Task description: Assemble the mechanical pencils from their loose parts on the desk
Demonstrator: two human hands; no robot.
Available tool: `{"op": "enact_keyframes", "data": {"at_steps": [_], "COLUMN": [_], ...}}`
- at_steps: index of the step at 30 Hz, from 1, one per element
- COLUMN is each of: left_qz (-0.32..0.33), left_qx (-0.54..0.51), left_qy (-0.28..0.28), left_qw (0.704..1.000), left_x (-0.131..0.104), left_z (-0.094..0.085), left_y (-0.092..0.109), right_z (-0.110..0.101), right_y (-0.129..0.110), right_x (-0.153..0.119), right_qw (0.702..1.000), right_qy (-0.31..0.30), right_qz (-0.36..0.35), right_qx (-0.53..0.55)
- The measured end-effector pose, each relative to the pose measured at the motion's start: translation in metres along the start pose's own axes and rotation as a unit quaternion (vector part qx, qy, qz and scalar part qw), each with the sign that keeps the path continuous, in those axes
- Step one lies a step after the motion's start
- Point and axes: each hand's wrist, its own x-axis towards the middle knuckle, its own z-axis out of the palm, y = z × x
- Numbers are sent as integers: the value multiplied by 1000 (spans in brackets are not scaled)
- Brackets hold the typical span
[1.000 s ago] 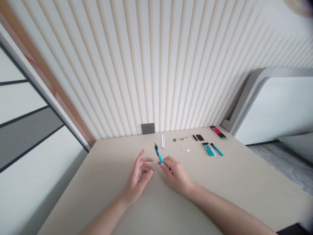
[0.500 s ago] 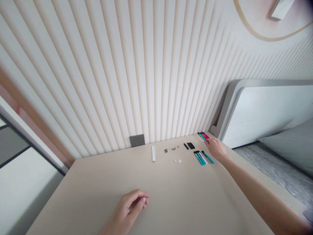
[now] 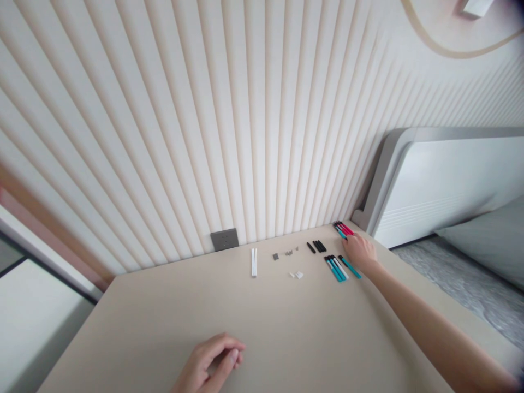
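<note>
My left hand [image 3: 215,360] rests near the front of the beige table [image 3: 164,305], loosely curled, thumb against the fingertips, with nothing visible in it. At the table's back right corner, my right hand [image 3: 360,249] is closed, fingertips at the near end of a teal pen barrel [image 3: 340,231]. That barrel lies beside several pink-red pen barrels [image 3: 346,227]; the fingers partly cover the ends. Just in front of this hand is a single teal barrel with a dark end [image 3: 350,267]. To its left lies a row of teal and white barrels [image 3: 336,268].
Several black pen caps [image 3: 319,246] lie left of my right hand. Farther left are small metal pieces [image 3: 289,252], a dark grey square bit [image 3: 275,256], small white pieces [image 3: 299,275] and thin white rods [image 3: 254,263]. A wall socket [image 3: 225,239] and bed headboard [image 3: 450,185] border the table.
My right hand has stayed by the pink and teal barrels, shifting only slightly. The view has tilted a little, so my left hand appears lower and farther left.
</note>
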Motion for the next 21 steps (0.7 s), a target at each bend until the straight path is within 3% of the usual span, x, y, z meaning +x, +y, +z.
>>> {"op": "enact_keyframes", "data": {"at_steps": [6,21], "left_qz": [-10,-15], "left_qx": [2,21], "left_qy": [-8,-5], "left_qw": [1000,1000], "left_x": [-1,-1], "left_z": [0,2], "left_y": [5,12], "right_z": [-1,5], "right_y": [5,6], "right_x": [-16,-2], "right_qw": [1000,998], "right_qy": [11,41], "right_qz": [4,31], "right_qx": [9,23]}}
